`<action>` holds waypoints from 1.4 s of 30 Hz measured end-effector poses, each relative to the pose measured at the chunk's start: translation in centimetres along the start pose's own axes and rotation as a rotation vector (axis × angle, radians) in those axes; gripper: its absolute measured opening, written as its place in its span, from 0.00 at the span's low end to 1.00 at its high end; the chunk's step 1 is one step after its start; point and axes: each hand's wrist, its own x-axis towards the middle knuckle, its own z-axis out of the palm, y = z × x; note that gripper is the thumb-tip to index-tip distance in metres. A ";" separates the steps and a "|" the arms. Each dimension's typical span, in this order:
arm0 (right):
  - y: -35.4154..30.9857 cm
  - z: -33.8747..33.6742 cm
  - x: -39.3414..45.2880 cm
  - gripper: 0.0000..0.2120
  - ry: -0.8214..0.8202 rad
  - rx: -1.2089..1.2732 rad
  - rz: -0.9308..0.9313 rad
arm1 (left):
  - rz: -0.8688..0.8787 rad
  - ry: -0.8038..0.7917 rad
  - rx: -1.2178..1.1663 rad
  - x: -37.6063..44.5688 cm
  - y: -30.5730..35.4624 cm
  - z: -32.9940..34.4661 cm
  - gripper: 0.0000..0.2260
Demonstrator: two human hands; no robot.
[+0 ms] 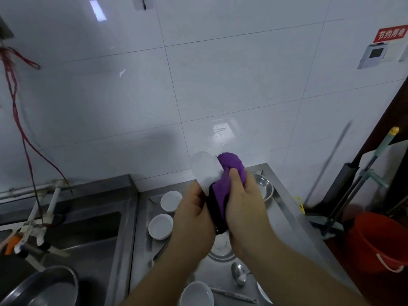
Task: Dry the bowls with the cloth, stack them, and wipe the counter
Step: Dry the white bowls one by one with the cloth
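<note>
Both forearms raised mid-scene; left hand (194, 214) fingers curled, gripping; right hand (241, 202) curled, thumb up, clutching.

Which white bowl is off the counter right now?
The white bowl held tilted in the left hand, purple cloth pressed against it by the right hand; other white bowls sit on the counter.

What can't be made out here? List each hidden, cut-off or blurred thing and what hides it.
Head view only:
- White bowl: lower part hidden by left hand and purple cloth.
- Steel bowl: partly behind right hand.
- Dish under the wrists: mostly covered.
- Bottom bowl: cut off by the frame edge.
- Red sign: blurred.
</note>
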 end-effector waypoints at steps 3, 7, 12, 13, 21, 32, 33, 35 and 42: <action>0.3 -0.6 0.5 0.13 -0.070 -0.189 -0.286 | -0.022 -0.034 -0.056 0.3 0.2 -0.5 0.10; -0.4 -0.9 1.8 0.13 -0.188 -0.262 -0.344 | -0.019 -0.145 -0.041 0.4 0.4 -1.8 0.12; -0.8 -0.9 3.9 0.08 -0.192 -0.224 -0.118 | 0.114 -0.273 0.442 0.0 0.0 -3.8 0.07; -0.8 -1.0 4.3 0.10 -0.190 -0.193 -0.025 | 0.124 -0.312 0.548 -0.1 -0.2 -4.3 0.06; 1.4 -2.6 5.0 0.23 -0.292 -0.101 0.480 | 0.299 -0.613 1.270 -0.3 -3.8 -7.6 0.22; 8.1 -3.2 2.6 0.23 -0.149 0.140 0.556 | 0.293 -0.301 0.919 -1.7 -7.8 -11.9 0.13; 8.7 -3.1 2.4 0.22 -0.118 0.148 0.549 | 0.215 -0.216 0.853 -1.8 -8.0 -12.0 0.11; 9.8 -3.0 2.0 0.21 -0.065 0.175 0.528 | -0.027 -0.088 0.659 -2.0 -8.4 -11.9 0.11; 13.2 -4.4 0.7 0.20 0.011 0.146 0.493 | -0.735 0.060 -0.128 -3.0 -11.7 -10.8 0.06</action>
